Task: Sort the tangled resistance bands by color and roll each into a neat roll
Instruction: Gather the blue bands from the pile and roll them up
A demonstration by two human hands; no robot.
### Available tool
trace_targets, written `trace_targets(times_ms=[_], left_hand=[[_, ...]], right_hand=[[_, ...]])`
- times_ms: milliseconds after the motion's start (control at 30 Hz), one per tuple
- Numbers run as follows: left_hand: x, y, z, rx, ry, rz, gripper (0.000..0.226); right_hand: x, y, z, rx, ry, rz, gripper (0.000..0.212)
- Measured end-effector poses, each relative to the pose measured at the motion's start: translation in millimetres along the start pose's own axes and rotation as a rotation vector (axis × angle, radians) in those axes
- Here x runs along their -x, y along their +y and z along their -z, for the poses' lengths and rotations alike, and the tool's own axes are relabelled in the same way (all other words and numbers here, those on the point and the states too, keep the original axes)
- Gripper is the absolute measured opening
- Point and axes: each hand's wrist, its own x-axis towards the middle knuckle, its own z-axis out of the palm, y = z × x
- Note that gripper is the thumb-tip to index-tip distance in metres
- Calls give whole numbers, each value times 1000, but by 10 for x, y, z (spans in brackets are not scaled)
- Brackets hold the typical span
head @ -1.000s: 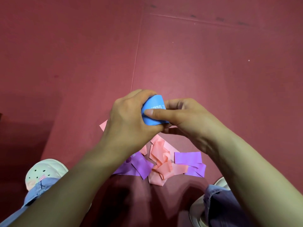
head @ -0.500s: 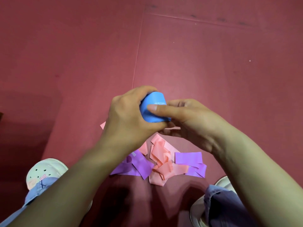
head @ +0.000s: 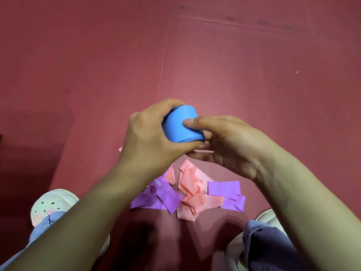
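Hands first: your left hand and right hand both hold the soft blue rubber band roll in the middle of the frame. Let go a little and it may spring open.

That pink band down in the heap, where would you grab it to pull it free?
Probably pinch the pink band from above at its raised, crumpled folds in the middle: they stand up off the floor, while its flatter ends lie low among the purple band pieces.
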Motion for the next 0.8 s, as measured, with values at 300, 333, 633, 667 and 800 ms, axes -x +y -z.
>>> trace_targets(times_ms=[300,333,633,667,800], left_hand=[[2,33,20,12,-68,39,70],[-2,36,25,46,-73,64,74],[29,8,-1,-83,-45,-31,50],[33,16,-5,-88,-63,-35,54],[11,55,26,-28,-131,28,74]], right_hand=[[1,-3,0,-85,27,41,10],[-1,-7,9,-119,28,25,11],[5,7,-40,106,50,54,10],[7,4,-40,90,61,53,10],[18,-17,-2,-40,78,3,9]])
